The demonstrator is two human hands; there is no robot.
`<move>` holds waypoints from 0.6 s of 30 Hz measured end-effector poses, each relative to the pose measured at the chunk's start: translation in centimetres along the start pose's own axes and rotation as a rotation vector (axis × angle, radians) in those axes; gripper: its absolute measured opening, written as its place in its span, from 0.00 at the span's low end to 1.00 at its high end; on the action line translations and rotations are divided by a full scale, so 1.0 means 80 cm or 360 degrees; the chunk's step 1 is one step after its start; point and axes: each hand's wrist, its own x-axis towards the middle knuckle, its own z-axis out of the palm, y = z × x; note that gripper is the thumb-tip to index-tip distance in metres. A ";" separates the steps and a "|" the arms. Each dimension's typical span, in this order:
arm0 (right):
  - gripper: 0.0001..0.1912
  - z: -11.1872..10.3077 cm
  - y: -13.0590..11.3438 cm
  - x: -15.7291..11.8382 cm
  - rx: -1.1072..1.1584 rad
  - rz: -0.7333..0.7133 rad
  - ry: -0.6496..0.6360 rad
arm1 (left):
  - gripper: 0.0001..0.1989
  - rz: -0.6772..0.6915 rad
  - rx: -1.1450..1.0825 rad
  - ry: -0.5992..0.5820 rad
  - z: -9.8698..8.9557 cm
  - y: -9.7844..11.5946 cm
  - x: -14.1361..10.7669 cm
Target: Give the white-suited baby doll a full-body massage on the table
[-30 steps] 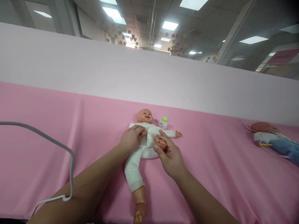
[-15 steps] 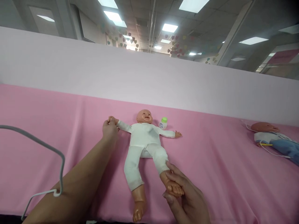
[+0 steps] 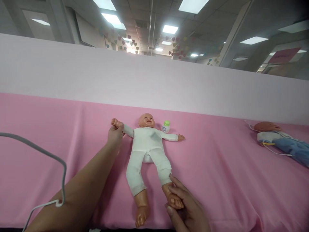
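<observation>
Wider apart than before, left hand (image 3: 115,134) — wrapped round the doll's (image 3: 147,139) wrist (image 3: 118,123) — and right hand (image 3: 187,206), half-curled about its foot (image 3: 175,201)

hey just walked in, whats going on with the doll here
A person is handling a baby doll that lies face up on a pink cloth. The left hand holds one of its outstretched arms near the wrist, while the right hand holds the foot diagonally opposite. A small bottle with a green cap stands beside the doll's head, and another doll in blue lies off to the right.
</observation>
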 end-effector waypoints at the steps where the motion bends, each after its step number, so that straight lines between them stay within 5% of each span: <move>1: 0.20 -0.001 -0.003 0.004 0.0034 -0.0007 -0.0005 | 0.09 0.0120 0.0075 -0.0086 0.003 0.003 -0.008; 7: 0.24 -0.007 -0.022 0.056 -0.0032 -0.0086 -0.0047 | 0.17 0.0814 0.1013 -0.0487 0.028 0.009 -0.055; 12: 0.22 0.001 -0.027 0.110 -0.0046 -0.0018 -0.0084 | 0.21 0.1313 0.1483 -0.0800 0.042 0.000 -0.063; 18: 0.21 0.023 -0.019 0.152 -0.0147 0.0033 -0.0147 | 0.20 0.1504 0.1787 -0.1053 0.044 0.000 -0.063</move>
